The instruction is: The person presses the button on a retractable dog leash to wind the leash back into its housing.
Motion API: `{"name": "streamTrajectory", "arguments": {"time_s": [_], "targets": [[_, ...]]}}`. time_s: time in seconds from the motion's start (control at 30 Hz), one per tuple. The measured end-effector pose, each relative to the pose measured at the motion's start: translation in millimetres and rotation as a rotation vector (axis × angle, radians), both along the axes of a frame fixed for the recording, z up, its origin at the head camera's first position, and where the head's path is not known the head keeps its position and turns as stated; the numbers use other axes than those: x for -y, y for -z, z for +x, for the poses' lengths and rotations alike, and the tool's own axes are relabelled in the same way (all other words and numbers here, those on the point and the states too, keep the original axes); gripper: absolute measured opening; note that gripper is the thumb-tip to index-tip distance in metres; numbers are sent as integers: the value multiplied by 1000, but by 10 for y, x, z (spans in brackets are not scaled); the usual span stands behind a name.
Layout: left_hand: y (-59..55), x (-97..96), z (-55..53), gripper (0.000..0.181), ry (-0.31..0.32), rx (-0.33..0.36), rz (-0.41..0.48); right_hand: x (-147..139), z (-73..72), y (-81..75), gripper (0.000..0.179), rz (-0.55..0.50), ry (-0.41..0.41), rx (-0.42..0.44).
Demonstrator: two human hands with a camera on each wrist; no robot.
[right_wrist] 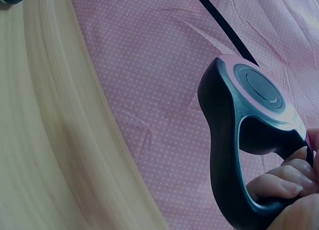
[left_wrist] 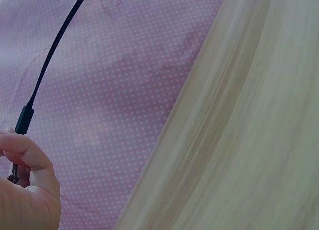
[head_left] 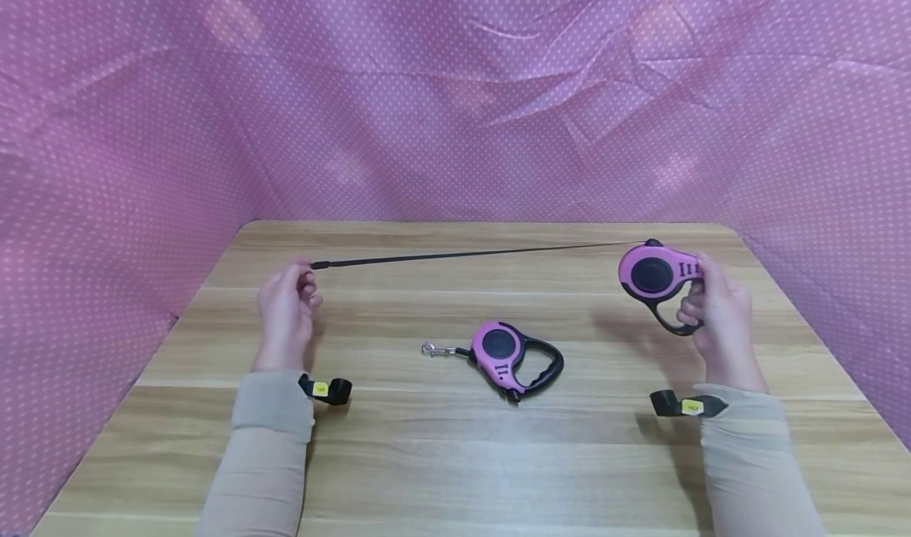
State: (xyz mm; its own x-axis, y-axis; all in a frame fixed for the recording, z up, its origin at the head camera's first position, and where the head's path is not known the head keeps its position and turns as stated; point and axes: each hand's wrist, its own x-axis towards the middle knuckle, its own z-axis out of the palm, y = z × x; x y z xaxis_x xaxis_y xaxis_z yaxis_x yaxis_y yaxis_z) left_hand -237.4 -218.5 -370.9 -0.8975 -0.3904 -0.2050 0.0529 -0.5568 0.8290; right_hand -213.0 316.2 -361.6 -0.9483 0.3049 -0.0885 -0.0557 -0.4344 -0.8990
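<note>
Two hands are raised above the wooden table point(head_left: 455, 458), with a black cord point(head_left: 470, 254) stretched taut between them, its long axis running nearly level, left to right. At its left end, the left hand point(head_left: 286, 311) pinches the cord's tip between curled fingertips, wrist upright. In the middle, a second pink leash point(head_left: 514, 357) lies flat, its clip pointing left. On the right, the right hand point(head_left: 719, 311) grips the handle of the pink retractable leash point(head_left: 656, 277), fingers wrapped through the loop.

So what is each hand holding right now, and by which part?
The right hand holds a pink leash reel by its black handle. The left hand pinches the far end of its pulled-out cord.
</note>
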Motion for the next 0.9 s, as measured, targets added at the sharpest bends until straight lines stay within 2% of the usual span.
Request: {"name": "streamTrajectory", "arguments": {"time_s": [0.23, 0.43, 0.9], "targets": [[12, -17, 22, 8, 26, 4, -26, 11, 15, 12, 51, -21, 10, 1], [25, -42, 31, 8, 68, 20, -56, 51, 27, 26, 50, -18, -17, -14], [63, -64, 24, 10, 90, 5, -87, 85, 16, 52, 49, 8, -22, 9]]}}
